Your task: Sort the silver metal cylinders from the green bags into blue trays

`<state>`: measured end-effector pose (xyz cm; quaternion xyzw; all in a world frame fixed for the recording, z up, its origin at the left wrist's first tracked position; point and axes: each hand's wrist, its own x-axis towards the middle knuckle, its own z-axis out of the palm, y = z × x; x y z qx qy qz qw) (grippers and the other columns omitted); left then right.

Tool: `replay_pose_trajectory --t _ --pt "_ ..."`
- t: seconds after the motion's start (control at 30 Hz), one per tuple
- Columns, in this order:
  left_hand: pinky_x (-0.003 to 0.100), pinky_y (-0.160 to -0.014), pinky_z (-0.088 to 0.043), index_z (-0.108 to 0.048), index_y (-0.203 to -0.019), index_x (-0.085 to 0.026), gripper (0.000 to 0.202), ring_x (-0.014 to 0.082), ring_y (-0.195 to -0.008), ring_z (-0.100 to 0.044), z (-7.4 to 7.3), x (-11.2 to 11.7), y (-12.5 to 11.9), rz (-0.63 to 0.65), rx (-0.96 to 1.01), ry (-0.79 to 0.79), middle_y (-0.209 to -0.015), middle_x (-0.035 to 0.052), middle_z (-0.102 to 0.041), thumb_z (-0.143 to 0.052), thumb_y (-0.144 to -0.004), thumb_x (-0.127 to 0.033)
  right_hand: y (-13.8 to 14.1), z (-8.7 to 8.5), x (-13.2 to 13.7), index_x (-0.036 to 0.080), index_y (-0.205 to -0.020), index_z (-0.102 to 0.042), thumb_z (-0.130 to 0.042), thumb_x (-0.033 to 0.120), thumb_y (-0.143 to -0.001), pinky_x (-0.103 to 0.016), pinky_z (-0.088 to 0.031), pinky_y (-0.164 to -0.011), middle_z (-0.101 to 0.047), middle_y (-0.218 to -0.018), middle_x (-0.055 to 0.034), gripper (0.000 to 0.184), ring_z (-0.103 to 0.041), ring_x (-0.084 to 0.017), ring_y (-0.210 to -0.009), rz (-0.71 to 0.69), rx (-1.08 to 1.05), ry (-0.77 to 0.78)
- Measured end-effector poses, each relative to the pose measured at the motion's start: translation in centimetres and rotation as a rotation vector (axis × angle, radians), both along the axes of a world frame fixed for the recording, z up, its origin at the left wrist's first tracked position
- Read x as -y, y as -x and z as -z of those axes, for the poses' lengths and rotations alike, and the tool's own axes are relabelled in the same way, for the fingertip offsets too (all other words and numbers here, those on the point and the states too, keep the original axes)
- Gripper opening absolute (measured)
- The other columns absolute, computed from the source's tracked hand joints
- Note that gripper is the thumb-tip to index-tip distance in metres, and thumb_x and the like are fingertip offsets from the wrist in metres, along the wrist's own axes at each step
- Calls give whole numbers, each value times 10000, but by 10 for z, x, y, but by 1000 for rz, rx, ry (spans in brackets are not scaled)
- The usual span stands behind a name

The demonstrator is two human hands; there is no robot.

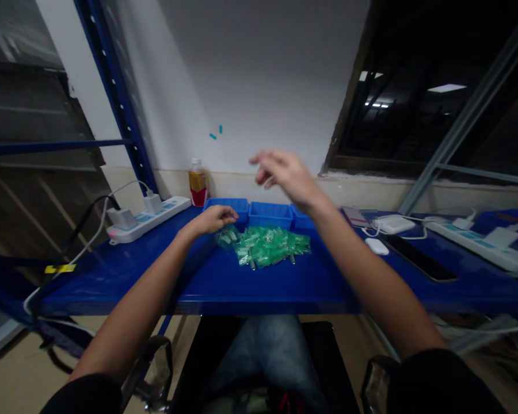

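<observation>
My left hand (pixel 216 219) is over the left end of a pile of green clear plastic packets (pixel 270 246) on the blue table. Its fingers are curled together, and a smaller clump of packets (pixel 227 237) lies just below them; what the fingers grip is hidden. Small metallic ends poke out at the pile's front edge. Raised in front of the wall, above the blue bins, is my right hand (pixel 284 171). Slightly blurred, its fingers are loosely bent and apart, with nothing visible in them. Behind the pile stand a left bin (pixel 227 202), a middle bin (pixel 270 215) and a partly covered right bin (pixel 301 217).
A drink bottle (pixel 197 184) stands at the back left, near a white power strip (pixel 151 218) with plugs. At right lie a black phone (pixel 421 257), a white case (pixel 377 246), a notebook (pixel 354 217) and another power strip (pixel 483 246) with cables.
</observation>
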<state>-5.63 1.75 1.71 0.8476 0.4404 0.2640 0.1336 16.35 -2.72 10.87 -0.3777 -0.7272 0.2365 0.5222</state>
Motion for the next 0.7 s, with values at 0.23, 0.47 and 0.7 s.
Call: replay_pose_trajectory --t 0.23,0.47,0.7 --pt "277 -681 -473 -546 -1053 -137 339 155 -726 -601 -27 3 -33 -219 350 -341 -1005 92 -636 -368 -903 -383 37 73 -30 158 -719 -607 -409 557 -895 -201 -282 -379 -515 -437 26 479 -424 -79 -348 -4 -45 525" --pt "313 -837 -450 -561 -972 -167 182 187 -910 -584 -1 13 -57 -64 215 -487 -942 76 -620 -416 -896 -246 18 85 -41 167 -804 -606 -451 506 -873 -194 -352 -430 -610 -608 -9 379 -545 -102 -481 3 -258 458" --pt "330 -776 -491 -548 -986 -131 502 207 -840 -634 13 4 -56 -57 529 -27 -842 100 -663 -300 -904 -559 16 114 -36 187 -846 -641 -458 271 -894 -257 -421 -707 -651 -789 -42 207 -586 -170 -743 344 244 -220"
